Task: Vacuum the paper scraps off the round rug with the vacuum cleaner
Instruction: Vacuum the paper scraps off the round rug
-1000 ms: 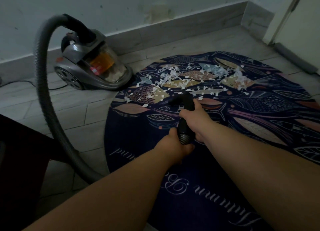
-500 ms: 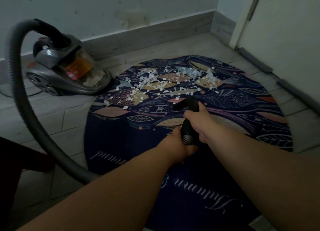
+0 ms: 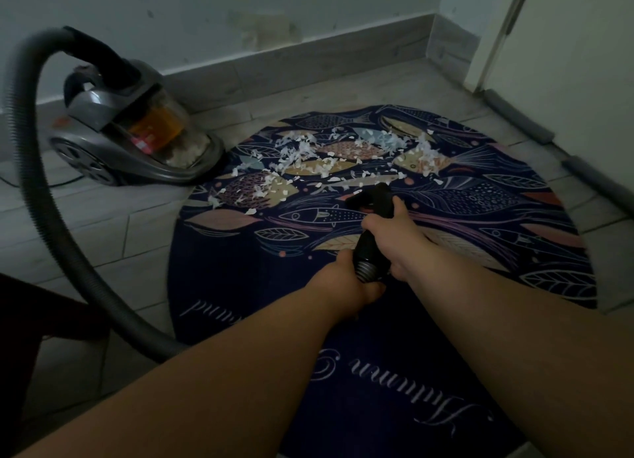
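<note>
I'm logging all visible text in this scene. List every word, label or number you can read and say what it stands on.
"Autumn": white cursive, upside down to the camera, on the round navy fish-patterned rug.
"…und": end of a second cursive word on the same rug; its first letters are unclear.
Third cursive word between them: largely hidden, unreadable.
Red label on the grey canister vacuum cleaner: too blurred to read.

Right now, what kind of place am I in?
Most likely a room in a home, near a corner: a tiled floor edged by a baseboard, a decorative round rug, a canister vacuum cleaner, and a door on the right.
</note>
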A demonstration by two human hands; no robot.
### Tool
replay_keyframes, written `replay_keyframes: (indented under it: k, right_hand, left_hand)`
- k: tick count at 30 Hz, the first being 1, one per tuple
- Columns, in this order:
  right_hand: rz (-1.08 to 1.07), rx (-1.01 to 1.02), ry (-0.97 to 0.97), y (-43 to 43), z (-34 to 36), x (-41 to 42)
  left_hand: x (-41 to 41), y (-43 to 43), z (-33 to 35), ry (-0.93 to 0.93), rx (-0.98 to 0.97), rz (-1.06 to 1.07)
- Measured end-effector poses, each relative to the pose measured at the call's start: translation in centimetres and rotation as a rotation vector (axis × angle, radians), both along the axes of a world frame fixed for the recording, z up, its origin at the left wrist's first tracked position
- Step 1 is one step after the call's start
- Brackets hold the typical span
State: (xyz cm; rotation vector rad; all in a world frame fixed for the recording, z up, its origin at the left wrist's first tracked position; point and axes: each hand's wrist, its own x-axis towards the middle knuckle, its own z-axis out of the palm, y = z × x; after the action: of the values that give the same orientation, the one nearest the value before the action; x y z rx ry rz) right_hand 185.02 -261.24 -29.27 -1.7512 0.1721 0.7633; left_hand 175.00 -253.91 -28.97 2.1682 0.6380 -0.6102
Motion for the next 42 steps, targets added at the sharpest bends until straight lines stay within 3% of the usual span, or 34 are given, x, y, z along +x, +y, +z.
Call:
replay_keyframes:
  k: [10, 19, 24, 30, 35, 42]
  right_hand:
    - [-0.021, 0.055, 0.104, 3.4, 1.0, -2.5]
    - [0.024, 0.048, 0.064, 3.1, 9.1, -4.2]
    - [-0.119, 0.101, 0.064, 1.1, 10.5, -6.6]
    - [-0.084, 0.182, 0.065, 2.7, 12.7, -8.5]
    - [0.037, 0.221, 0.087, 6.1, 12.6, -10.0]
    - [-0.025, 0.205, 0.029, 11.4, 10.1, -8.9]
  left_hand:
    - [-2.6, 3.5, 1.3, -0.074, 0.089, 0.011]
    - [-4.4, 3.3, 7.5, -0.227, 0.041, 0.035]
    - [-5.7, 1.6, 10.2, -0.174, 0.191, -0.039]
    - [-7.6, 2.5, 13.3, -0.179, 0.273, -0.044]
    - [-8.8, 5.7, 13.0, -0.221, 0.286, 0.000]
    - [-7.7, 11.2, 10.2, -0.265, 0.203, -0.041]
